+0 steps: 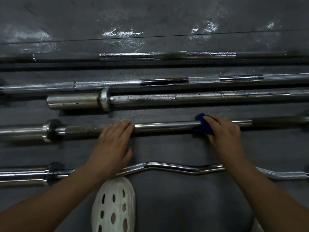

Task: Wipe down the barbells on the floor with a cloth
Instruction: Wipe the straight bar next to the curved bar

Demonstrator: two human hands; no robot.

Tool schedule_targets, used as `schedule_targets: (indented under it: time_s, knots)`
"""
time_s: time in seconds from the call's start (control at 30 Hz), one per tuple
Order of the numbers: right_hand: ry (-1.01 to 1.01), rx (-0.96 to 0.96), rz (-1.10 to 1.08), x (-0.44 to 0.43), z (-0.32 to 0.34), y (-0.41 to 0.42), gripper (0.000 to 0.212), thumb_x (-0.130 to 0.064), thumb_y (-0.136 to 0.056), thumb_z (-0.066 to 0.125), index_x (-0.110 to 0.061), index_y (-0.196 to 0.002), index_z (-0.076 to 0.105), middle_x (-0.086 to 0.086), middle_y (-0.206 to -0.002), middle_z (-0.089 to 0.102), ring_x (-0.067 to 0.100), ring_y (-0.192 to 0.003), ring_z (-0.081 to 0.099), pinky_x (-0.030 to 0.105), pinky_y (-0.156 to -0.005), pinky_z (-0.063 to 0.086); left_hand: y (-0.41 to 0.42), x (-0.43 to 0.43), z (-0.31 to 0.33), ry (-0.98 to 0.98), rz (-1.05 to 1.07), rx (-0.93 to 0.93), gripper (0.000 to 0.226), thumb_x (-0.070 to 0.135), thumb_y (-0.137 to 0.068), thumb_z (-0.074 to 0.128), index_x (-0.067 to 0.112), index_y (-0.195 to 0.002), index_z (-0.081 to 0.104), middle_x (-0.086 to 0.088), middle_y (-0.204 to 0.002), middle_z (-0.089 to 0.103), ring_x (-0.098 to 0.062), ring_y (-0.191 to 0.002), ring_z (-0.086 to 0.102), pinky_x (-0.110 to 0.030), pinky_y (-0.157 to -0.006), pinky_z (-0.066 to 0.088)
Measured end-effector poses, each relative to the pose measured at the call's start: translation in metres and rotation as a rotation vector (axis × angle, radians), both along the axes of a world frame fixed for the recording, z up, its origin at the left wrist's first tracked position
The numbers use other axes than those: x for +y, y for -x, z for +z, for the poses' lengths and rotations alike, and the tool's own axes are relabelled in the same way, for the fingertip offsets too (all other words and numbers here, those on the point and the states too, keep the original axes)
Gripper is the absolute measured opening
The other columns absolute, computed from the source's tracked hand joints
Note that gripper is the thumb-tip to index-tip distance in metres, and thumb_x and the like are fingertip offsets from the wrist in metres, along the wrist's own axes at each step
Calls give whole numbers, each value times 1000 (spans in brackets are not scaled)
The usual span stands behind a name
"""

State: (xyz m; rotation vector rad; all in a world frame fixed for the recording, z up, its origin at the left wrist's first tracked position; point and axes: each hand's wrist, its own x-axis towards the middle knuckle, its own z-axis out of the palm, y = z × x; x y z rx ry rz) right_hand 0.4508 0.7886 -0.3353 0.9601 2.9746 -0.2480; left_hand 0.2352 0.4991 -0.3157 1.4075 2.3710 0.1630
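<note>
Five bars lie roughly parallel on the dark floor (pixel 167 148), running left-right. Worked bar (pixel 167 125) is 4th from top; its collar (pixel 47 130) sits at left, sleeve beyond it.

Cloth (pixel 203 123), blue, is wrapped over the worked bar right of centre, directly under the right hand (pixel 224 131). Right hand: fingers curled over cloth and bar, gripping cloth against the shaft. Part of cloth shows past the fingertips on the hand's left side.

Left hand (pixel 113 144): fingers straight, close together, laid flat across the same bar left of centre; fingertips reach the bar's far edge. Not curled round it; presses/rests only. Hands are well apart, w/ bare polished shaft between them.

Other bars:
- Curl bar (pixel 175 167), zig-zag shaft, nearest the person; both forearms cross over it.
- Thick bar (pixel 200 97) just above worked bar, sleeve end at left, dark spots on shaft.
- Knurled bar (pixel 117 84) just above that, touching or nearly so; cannot tell which.
- Top bar (pixel 127 56), dim, blurred.

White perforated shoe (pixel 115 206) at bottom centre, below curl bar. Floor at top shows wet-looking glare patches. No containers in view.
</note>
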Motion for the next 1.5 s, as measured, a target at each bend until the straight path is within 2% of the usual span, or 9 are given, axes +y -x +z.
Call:
schedule_targets:
  time_s: [0.17,0.4,0.63,0.83,0.97,1.07,1.13,1.3,1.5]
  knots:
    - [12,224,-225,-41,-14,40,58,-5,-66,68,-17,-123,65,6,-129,62,31,-117,58,44,-83,42,1,6,-1,-39,0,12,68,30,-76,48,6,-140,50,-13,-150,44,-34,-136,42,-48,-111,33]
    - [78,184,193,-117,-11,121,52,-19,-74,65,-26,-125,62,-2,-130,61,21,-117,57,39,-89,37,4,5,-2,-37,-14,23,72,30,-74,47,5,-142,47,-12,-153,40,-32,-137,40,-45,-113,30]
    - [70,244,-312,-66,-9,71,58,5,-59,65,-12,-115,70,11,-115,62,37,-101,54,40,-90,45,-1,6,-5,-45,-1,15,71,26,-73,58,5,-139,49,-14,-152,40,-35,-137,40,-51,-111,35]
    - [251,222,167,-108,1,131,48,-6,-63,70,-19,-109,68,3,-109,60,28,-96,51,37,-83,50,-2,11,-3,-26,35,17,73,32,-73,51,7,-142,47,-12,-151,41,-34,-136,40,-51,-113,33]
    - [258,351,-391,-102,-17,90,44,-4,-70,68,-17,-112,66,4,-118,52,26,-108,48,35,-98,42,2,12,-2,-29,41,31,73,31,-74,54,8,-143,47,-9,-150,43,-31,-136,41,-50,-113,32]
    - [726,844,-1281,-111,-11,91,22,1,-83,60,-18,-94,60,6,-107,59,21,-90,64,32,-79,54,-2,13,-5,-49,41,26,72,30,-74,55,6,-142,48,-12,-150,42,-34,-136,40,-50,-113,32]
    - [1128,1069,-1582,-110,-2,122,22,6,-88,52,-15,-83,56,8,-88,62,12,-62,61,27,-58,49,-4,12,-7,-53,36,25,72,31,-74,53,5,-141,49,-13,-151,41,-35,-137,39,-50,-114,32]
    - [1807,754,-1493,-134,19,151,17,5,-94,44,-5,-94,58,15,-83,61,23,-71,60,29,-49,55,-2,12,-7,-53,46,11,74,32,-74,50,5,-142,47,-12,-152,39,-34,-139,38,-51,-114,32]
    - [1789,933,-1511,-135,22,149,26,-2,-95,51,-6,-121,55,18,-102,63,21,-77,62,23,-45,52,-2,11,-6,-57,51,18,77,29,-72,57,7,-145,43,-11,-153,39,-32,-139,37,-49,-115,31]
